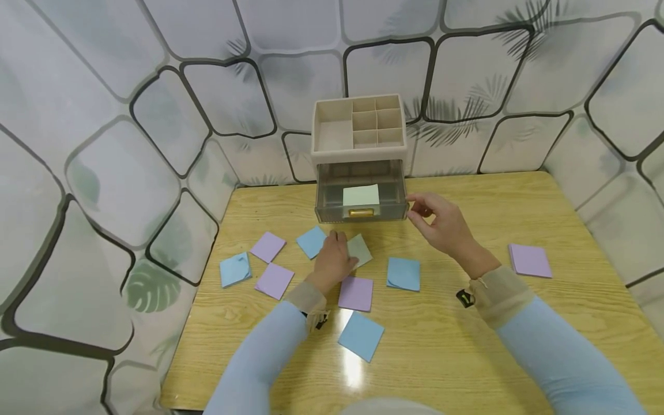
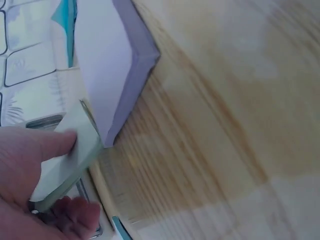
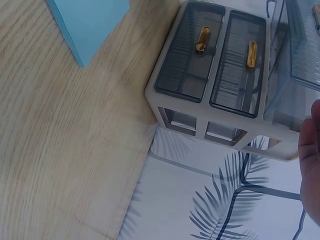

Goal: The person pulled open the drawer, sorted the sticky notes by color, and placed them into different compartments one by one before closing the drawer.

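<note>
My left hand (image 1: 334, 262) pinches a pale green note pad (image 1: 360, 250) between thumb and fingers; in the left wrist view the thumb of that hand (image 2: 45, 175) lies on the pad's face (image 2: 70, 155). The organizer's top drawer (image 1: 332, 199) is pulled out, with another pale green pad (image 1: 361, 196) inside. My right hand (image 1: 441, 225) is at the drawer's right front corner, its thumb and fingers bent and apart. The right wrist view shows that hand (image 3: 311, 155) beside the drawer; whether it touches cannot be told.
The beige organizer (image 1: 359, 154) has a compartmented top and two closed lower drawers (image 3: 190, 55). Blue pads (image 1: 361, 336) and purple pads (image 1: 355, 294) lie spread over the wooden table (image 1: 425, 357). One purple pad (image 1: 530, 261) is far right. Patterned cloth (image 1: 301, 75) stands behind and at the sides.
</note>
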Motion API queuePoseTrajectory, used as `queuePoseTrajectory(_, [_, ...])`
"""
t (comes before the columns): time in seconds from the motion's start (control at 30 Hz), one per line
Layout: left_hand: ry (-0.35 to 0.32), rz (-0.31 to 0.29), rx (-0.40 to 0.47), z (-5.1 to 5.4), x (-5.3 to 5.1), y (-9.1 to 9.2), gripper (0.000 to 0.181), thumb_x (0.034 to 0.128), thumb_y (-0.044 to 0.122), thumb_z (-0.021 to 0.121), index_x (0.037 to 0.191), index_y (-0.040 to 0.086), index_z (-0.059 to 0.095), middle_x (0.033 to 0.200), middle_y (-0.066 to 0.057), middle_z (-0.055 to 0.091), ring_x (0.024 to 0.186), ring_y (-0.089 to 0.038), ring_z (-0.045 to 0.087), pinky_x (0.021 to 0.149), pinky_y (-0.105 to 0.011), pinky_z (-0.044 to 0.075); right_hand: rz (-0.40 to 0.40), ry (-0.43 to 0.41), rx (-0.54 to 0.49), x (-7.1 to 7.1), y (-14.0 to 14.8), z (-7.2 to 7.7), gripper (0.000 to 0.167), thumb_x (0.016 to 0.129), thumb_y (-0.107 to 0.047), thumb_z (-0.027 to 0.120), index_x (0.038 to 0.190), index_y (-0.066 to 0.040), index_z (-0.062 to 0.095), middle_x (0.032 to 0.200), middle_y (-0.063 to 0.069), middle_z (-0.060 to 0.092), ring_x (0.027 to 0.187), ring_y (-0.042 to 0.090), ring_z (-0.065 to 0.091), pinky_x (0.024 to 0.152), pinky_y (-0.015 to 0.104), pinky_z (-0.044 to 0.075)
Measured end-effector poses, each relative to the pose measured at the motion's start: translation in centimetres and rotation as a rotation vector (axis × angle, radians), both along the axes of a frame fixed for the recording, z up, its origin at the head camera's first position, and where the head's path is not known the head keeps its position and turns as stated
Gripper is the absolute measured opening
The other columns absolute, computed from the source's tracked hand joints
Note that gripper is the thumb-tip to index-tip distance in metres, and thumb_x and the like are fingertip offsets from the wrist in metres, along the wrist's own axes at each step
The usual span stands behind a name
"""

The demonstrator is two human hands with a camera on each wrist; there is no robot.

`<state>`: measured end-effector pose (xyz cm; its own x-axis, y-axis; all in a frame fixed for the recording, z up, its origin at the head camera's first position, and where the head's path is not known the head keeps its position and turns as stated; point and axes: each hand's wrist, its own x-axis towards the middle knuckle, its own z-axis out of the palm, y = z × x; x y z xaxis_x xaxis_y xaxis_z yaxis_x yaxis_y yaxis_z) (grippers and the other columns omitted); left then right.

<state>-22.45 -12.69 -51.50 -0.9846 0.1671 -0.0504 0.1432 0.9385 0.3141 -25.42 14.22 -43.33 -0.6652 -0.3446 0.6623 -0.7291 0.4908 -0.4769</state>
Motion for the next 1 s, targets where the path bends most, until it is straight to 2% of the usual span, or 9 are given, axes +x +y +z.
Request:
queuePoseTrajectory(0.1, [0.045, -0.04, 0.038, 0.2, 0.2, 0.0, 0.03, 0.104, 0.014, 0.069, 0.125, -0.004, 0.056, 0.12, -0.022, 0.066, 0.103, -0.034, 0.071, 0.085, -0.042, 0.063, 0.004, -0.001, 0.0, 0.0, 0.0, 0.0, 0.03, 0.089, 0.01, 0.078, 0.118, 0.005, 0.072, 0.085, 0.013, 0.072, 0.073, 0.022, 0.067, 0.064, 0.044, 0.058])
queuePoseTrajectory(0.17, [0.068, -0.072, 0.072, 0.6, 0.4, 0.0, 0.02, 0.1044, 0.006, 0.064, 0.122, -0.002, 0.058, 0.115, -0.021, 0.069, 0.098, -0.033, 0.073, 0.079, -0.042, 0.064, 0.003, -0.003, 0.001, 0.1, -0.1, 0.0, 0.029, 0.089, 0.01, 0.079, 0.118, 0.005, 0.072, 0.085, 0.012, 0.072, 0.073, 0.022, 0.067, 0.065, 0.044, 0.058])
queuePoseTrajectory(0.23, [0.077, -0.102, 0.095, 1.0, 0.6, -0.1, 0.018, 0.1044, 0.001, 0.061, 0.122, 0.0, 0.059, 0.111, -0.018, 0.071, 0.096, -0.032, 0.074, 0.076, -0.041, 0.064, 0.001, -0.005, 0.0, 0.1, -0.1, 0.1, 0.029, 0.09, 0.01, 0.078, 0.118, 0.005, 0.072, 0.086, 0.012, 0.072, 0.073, 0.021, 0.067, 0.065, 0.044, 0.058])
queuePoseTrajectory(0.47, [0.123, -0.204, 0.12, 3.4, 1.9, -0.4, 0.016, 0.1057, 0.001, 0.06, 0.122, 0.001, 0.059, 0.111, -0.017, 0.072, 0.1, -0.031, 0.072, 0.083, -0.041, 0.063, -0.006, -0.023, 0.005, 0.3, -0.1, 0.3, 0.027, 0.092, 0.008, 0.077, 0.118, 0.003, 0.072, 0.087, 0.01, 0.073, 0.074, 0.021, 0.067, 0.065, 0.044, 0.059])
queuePoseTrajectory(0.57, [0.201, -0.288, 0.13, 4.7, 2.5, -0.5, 0.016, 0.1045, -0.002, 0.061, 0.12, 0.001, 0.059, 0.111, -0.016, 0.071, 0.099, -0.03, 0.072, 0.084, -0.04, 0.063, -0.01, -0.026, 0.008, 0.3, -0.1, 0.3, 0.026, 0.092, 0.008, 0.077, 0.118, 0.003, 0.072, 0.087, 0.01, 0.073, 0.074, 0.02, 0.067, 0.065, 0.042, 0.058])
queuePoseTrajectory(0.77, [0.441, -0.518, 0.164, 7.4, 3.7, -0.7, 0.017, 0.1018, -0.007, 0.062, 0.117, -0.001, 0.058, 0.104, -0.014, 0.068, 0.092, -0.026, 0.068, 0.079, -0.036, 0.06, 0.0, -0.014, 0.007, 0.3, -0.2, 0.2, 0.026, 0.092, 0.008, 0.077, 0.117, 0.005, 0.072, 0.087, 0.012, 0.072, 0.074, 0.021, 0.067, 0.065, 0.038, 0.058])
queuePoseTrajectory(0.87, [0.525, -0.582, 0.196, 9.3, 4.4, -0.6, 0.016, 0.1013, -0.008, 0.061, 0.115, -0.001, 0.057, 0.101, -0.013, 0.067, 0.086, -0.024, 0.067, 0.074, -0.035, 0.059, 0.003, -0.008, 0.003, 0.2, -0.3, 0.2, 0.027, 0.091, 0.009, 0.077, 0.117, 0.005, 0.072, 0.087, 0.012, 0.072, 0.075, 0.022, 0.067, 0.064, 0.04, 0.058])
queuePoseTrajectory(1.0, [0.602, -0.628, 0.238, 11.9, 5.0, -0.5, 0.017, 0.1009, -0.009, 0.061, 0.116, -0.003, 0.057, 0.101, -0.016, 0.068, 0.082, -0.024, 0.067, 0.07, -0.034, 0.058, -0.001, -0.004, -0.002, 0.2, -0.4, 0.1, 0.027, 0.091, 0.009, 0.077, 0.117, 0.004, 0.073, 0.087, 0.011, 0.073, 0.075, 0.022, 0.068, 0.064, 0.039, 0.059])
